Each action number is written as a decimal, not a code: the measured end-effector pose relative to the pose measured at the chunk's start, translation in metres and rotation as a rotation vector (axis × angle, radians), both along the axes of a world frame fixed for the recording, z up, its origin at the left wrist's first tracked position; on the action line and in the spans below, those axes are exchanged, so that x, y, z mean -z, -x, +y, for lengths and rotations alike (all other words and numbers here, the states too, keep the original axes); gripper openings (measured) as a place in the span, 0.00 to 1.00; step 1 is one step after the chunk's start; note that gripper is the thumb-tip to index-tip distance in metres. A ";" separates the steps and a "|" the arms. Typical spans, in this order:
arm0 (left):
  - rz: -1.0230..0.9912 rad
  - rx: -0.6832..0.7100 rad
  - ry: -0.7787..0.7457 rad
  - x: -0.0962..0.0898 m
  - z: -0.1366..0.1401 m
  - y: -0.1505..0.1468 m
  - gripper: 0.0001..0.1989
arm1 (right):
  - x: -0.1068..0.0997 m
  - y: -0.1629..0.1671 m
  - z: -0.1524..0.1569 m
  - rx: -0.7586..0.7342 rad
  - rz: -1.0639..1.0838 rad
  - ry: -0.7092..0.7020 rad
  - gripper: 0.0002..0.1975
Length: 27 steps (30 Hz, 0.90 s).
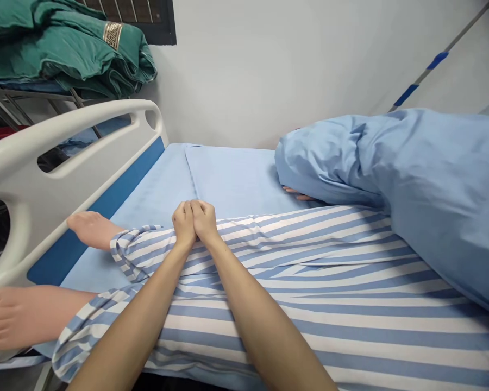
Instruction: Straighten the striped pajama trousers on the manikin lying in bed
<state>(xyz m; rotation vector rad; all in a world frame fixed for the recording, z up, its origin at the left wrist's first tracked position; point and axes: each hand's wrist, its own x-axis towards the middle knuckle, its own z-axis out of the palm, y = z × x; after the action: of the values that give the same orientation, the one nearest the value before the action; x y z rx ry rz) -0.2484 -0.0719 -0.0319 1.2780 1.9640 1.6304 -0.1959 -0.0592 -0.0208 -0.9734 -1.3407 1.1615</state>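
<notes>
My left hand [183,221] and my right hand [204,219] are side by side and touching, fingers curled, over the far leg of blue-and-white striped trousers [285,282]. Whatever may be inside the fingers is hidden. The trousers are on a figure lying along the bed, whose smooth bare feet look like a manikin's: the far foot [93,229] and the near foot [32,316] stick out of the cuffs at the left. A light blue quilt [444,179] is heaped over its upper part. Fingers [297,193] of the figure show under the quilt's edge.
The bed's white end board [93,119] with a blue panel stands at the left. Light blue sheet [236,168] covers the mattress up to the wall [269,70]. Green folded bedding [73,54] lies on a metal frame beyond the board. A pole with blue bands [426,79] slants at the right.
</notes>
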 end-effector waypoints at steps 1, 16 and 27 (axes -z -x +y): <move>0.008 0.005 -0.005 -0.002 -0.001 0.000 0.15 | 0.001 0.001 -0.001 0.006 -0.011 -0.009 0.16; 0.200 0.089 0.078 0.000 -0.005 -0.004 0.14 | -0.016 -0.033 0.001 0.023 -0.476 -0.257 0.18; 0.079 0.106 0.108 -0.004 0.001 -0.011 0.15 | -0.001 -0.034 0.005 0.059 -0.295 -0.165 0.19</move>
<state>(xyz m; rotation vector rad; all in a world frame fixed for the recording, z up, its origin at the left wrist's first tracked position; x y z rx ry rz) -0.2379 -0.0714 -0.0281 1.3987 1.9642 1.4255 -0.1616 -0.0538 -0.0198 -1.0847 -1.6032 0.8704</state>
